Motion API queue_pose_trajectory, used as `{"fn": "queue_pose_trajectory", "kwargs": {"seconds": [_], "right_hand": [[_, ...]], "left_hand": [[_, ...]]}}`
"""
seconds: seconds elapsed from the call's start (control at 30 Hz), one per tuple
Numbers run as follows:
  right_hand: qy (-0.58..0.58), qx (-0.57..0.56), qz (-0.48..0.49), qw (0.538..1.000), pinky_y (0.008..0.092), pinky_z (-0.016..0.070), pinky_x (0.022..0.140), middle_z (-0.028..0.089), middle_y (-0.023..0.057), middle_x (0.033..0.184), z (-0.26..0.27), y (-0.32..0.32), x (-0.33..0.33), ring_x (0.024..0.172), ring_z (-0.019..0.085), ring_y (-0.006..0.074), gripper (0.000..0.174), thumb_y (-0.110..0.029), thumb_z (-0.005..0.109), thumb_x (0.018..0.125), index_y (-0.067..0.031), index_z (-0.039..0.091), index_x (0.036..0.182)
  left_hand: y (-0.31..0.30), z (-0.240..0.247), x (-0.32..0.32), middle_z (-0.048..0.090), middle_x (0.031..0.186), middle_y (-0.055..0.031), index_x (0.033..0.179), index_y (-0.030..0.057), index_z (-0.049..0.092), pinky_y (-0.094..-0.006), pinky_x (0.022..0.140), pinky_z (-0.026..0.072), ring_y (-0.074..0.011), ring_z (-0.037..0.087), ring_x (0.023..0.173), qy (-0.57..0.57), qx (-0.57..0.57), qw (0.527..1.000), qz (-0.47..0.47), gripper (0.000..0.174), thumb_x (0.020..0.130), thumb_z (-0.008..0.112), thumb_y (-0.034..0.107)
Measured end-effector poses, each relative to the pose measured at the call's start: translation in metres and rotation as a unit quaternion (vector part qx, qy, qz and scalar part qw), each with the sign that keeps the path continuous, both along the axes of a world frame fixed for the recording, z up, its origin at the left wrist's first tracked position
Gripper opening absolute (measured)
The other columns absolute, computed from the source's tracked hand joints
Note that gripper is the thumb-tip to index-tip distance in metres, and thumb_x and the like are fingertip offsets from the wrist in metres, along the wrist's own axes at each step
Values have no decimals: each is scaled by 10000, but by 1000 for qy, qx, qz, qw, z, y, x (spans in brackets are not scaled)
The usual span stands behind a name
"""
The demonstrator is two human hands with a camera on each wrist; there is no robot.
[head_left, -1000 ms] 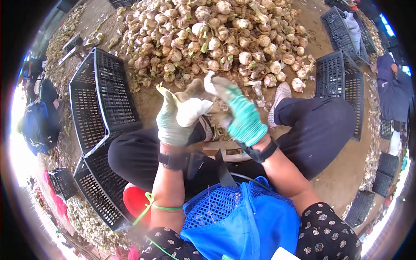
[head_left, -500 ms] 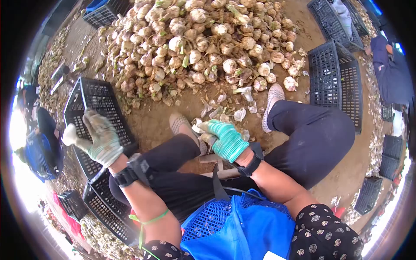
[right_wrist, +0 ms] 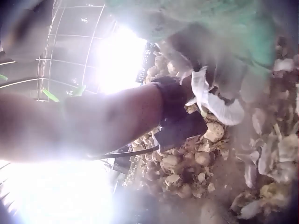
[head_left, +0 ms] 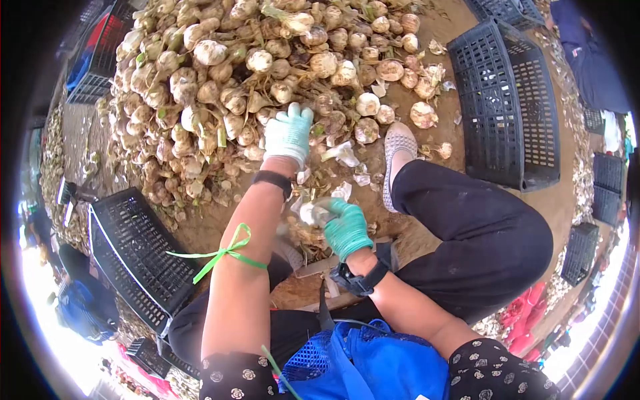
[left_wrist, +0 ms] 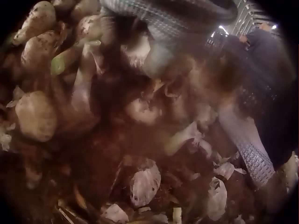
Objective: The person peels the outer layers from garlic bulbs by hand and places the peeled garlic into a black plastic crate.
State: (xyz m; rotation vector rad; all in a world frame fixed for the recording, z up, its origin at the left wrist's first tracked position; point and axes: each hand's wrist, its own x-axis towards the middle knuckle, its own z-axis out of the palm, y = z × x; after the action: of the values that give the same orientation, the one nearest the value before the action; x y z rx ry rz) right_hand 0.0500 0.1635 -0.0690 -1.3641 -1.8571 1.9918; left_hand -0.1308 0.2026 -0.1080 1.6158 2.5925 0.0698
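A big heap of unpeeled garlic bulbs [head_left: 233, 67] covers the ground ahead of the seated person. My left hand [head_left: 288, 133], in a pale glove, reaches out onto the heap's near edge, its fingers lying over the bulbs. The left wrist view is blurred and shows the glove [left_wrist: 163, 18] just above dirty bulbs [left_wrist: 35, 116]. My right hand [head_left: 345, 227], in a teal glove, stays low between the knees and pinches a white scrap of garlic skin [head_left: 313, 213]. That scrap [right_wrist: 215, 102] hangs from the teal glove in the right wrist view.
One black plastic crate [head_left: 137, 257] lies by the left knee and another [head_left: 507, 100] stands to the right. A grey shoe [head_left: 398, 150] rests among loose skins [head_left: 347, 153]. More crates [head_left: 580, 250] line the far right. A blue mesh bag [head_left: 360, 360] sits in the lap.
My left hand swung from over the left crate, where it held a peeled bulb, across to the garlic heap. My right hand stayed low near the feet.
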Motion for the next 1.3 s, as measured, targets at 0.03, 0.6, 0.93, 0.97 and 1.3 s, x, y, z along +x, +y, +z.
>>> {"fn": "queue_pose_trajectory", "kwargs": {"seconds": [0.03, 0.6, 0.93, 0.97, 1.3], "right_hand": [[20, -76, -93, 993, 261, 445, 641, 600, 87, 784, -3, 0, -1, 686, 553, 160, 169, -40, 552, 762, 23, 581, 915], [54, -248, -260, 932, 248, 493, 559, 602, 96, 820, -6, 24, 6, 621, 586, 143, 275, -41, 484, 835, 26, 477, 1102], [-18, 359, -18, 933, 366, 441, 747, 495, 171, 1070, 6, 41, -1, 959, 504, 309, 383, -88, 624, 684, -5, 524, 1044], [-38, 320, 46, 945, 344, 445, 742, 526, 169, 1015, 16, 40, -4, 915, 531, 289, 383, -104, 636, 696, 9, 522, 1043], [13, 93, 119, 989, 324, 419, 578, 566, 148, 665, 58, 3, -1, 592, 513, 206, 305, -279, 556, 794, 22, 558, 841]], "left_hand": [[-2, -3, 1, 539, 931, -141, 888, 101, 523, -430, 660, 453, -341, 538, 773, -4, -8, 1000, 12, 207, 682, 534, 109], [-9, -12, 38, 473, 1131, -157, 1134, 66, 437, -390, 818, 408, -332, 482, 979, -172, 34, 971, 165, 494, 683, 601, 181], [-44, 50, 31, 609, 785, -13, 923, 4, 601, -213, 592, 443, -70, 535, 660, -629, 84, 743, 211, 218, 740, 634, 118], [-53, 60, 38, 608, 790, -19, 925, -2, 598, -214, 594, 445, -75, 540, 668, -656, 87, 713, 232, 219, 742, 631, 113], [-145, 113, 110, 523, 1025, -108, 1116, -9, 468, -282, 788, 427, -212, 536, 887, -343, 221, 905, 122, 667, 519, 743, 103]]}}
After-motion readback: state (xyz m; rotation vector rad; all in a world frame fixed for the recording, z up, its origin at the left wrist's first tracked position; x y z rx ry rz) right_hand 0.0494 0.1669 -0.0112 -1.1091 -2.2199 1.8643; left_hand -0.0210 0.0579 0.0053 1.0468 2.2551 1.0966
